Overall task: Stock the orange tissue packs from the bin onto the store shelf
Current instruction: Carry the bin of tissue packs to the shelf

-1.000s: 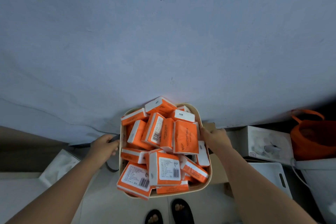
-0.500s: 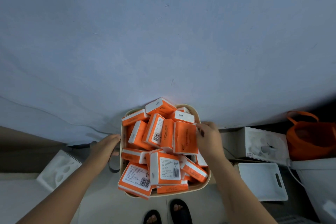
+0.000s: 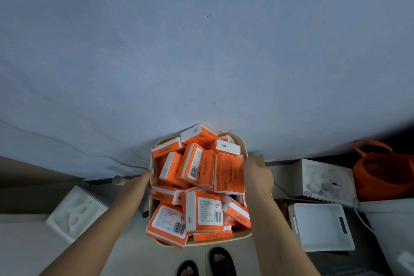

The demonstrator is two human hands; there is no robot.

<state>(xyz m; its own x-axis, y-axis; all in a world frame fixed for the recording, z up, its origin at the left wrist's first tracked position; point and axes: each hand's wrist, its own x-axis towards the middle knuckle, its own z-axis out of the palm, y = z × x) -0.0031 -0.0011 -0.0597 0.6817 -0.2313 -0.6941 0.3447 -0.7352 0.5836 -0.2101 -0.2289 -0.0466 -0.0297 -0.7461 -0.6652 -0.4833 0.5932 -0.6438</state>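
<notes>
None stocked: no store shelf in view.
Bin: cream rounded plastic bin (image 3: 240,236), six o'clock, heaped with orange-and-white tissue packs (image 3: 202,210).
Left hand (image 3: 143,182): nine o'clock rim; fingers hidden, cannot tell.
Right hand (image 3: 257,178): three o'clock, fingers curled on one upright orange pack (image 3: 228,172).

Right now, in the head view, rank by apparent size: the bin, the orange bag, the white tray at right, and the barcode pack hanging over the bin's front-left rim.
1. Bin
2. Tray and bag: alike, bag partly cut off.
3. Pack
</notes>
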